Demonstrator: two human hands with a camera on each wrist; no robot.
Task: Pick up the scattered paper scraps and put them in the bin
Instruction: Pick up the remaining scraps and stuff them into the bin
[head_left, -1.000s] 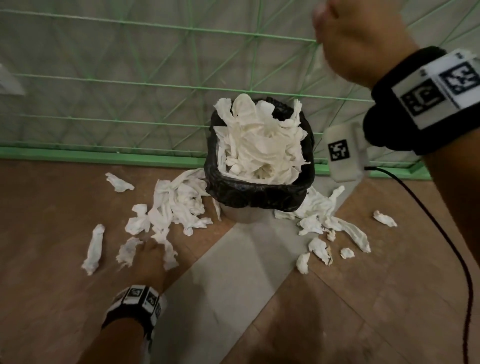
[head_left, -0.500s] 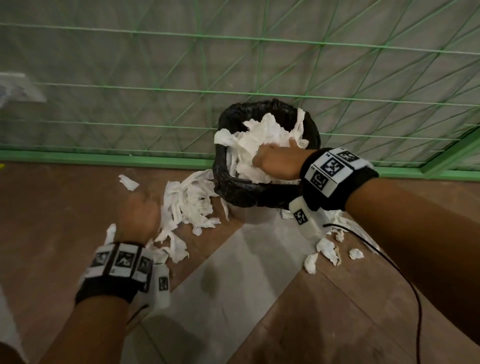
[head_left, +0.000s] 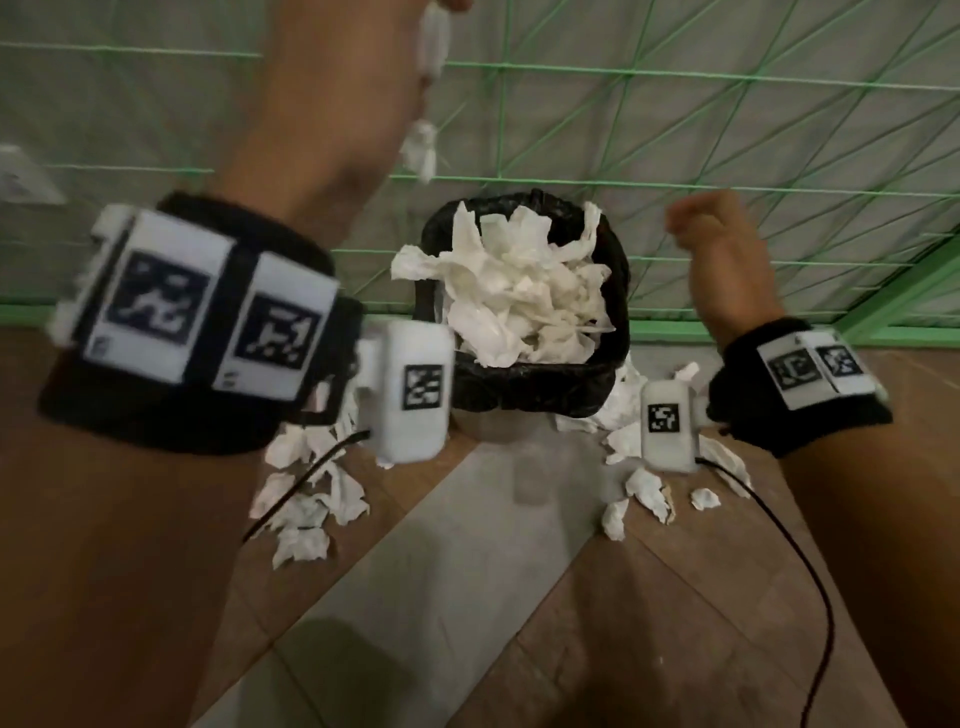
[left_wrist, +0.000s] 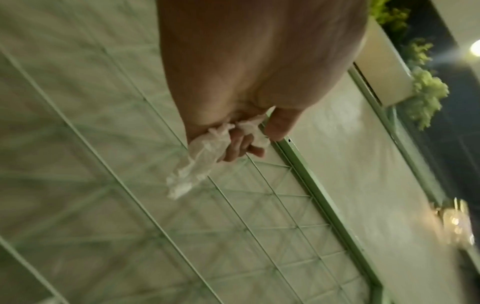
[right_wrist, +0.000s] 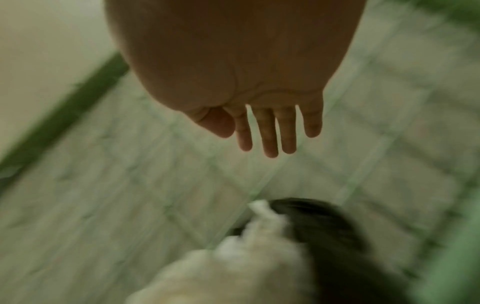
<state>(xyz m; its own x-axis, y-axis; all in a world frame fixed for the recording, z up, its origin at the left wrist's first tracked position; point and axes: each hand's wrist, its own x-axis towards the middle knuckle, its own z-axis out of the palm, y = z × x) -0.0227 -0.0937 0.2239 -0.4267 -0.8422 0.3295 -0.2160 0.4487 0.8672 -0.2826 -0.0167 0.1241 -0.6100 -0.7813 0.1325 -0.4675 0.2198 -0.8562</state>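
**Bin's stuffed, scraps all around it, left hand holding a piece up high**

Head view: the bin (head_left: 524, 384), small and lined with a black bag, sits in the middle of the frame against the green wire fence (head_left: 727, 130). It's heaped with crumpled white paper (head_left: 519, 291) that stands above the rim. More paper scraps (head_left: 306, 499) are on the wooden floor (head_left: 675, 623) at lower left of the bin, partly hidden behind the wrist band, and another bunch of scraps (head_left: 644, 488) lies at its lower right. The left hand (head_left: 332, 93) is raised at upper left of the frame, blurry, its fingertips cut off by the top edge, with a strip of white paper (head_left: 426, 130) dangling from it above and left of the bin. The right hand (head_left: 722, 244) is up at the right of the bin, apart from it, nothing in it as far as I can see.

Left wrist view: fingers (left_wrist: 239, 148) are curled and the thumb is pressed in, so the grip is clamped on a crumpled paper strip (left_wrist: 192, 170) that hangs out below the hand, fence mesh behind it.

Right wrist view: pretty smeared, but the right hand's fingers (right_wrist: 270, 133) are straight and slightly spread, holding nothing. The bin (right_wrist: 337, 246) with its paper pile (right_wrist: 233, 267) is in the lower part of the frame, below the fingertips and not touching them.
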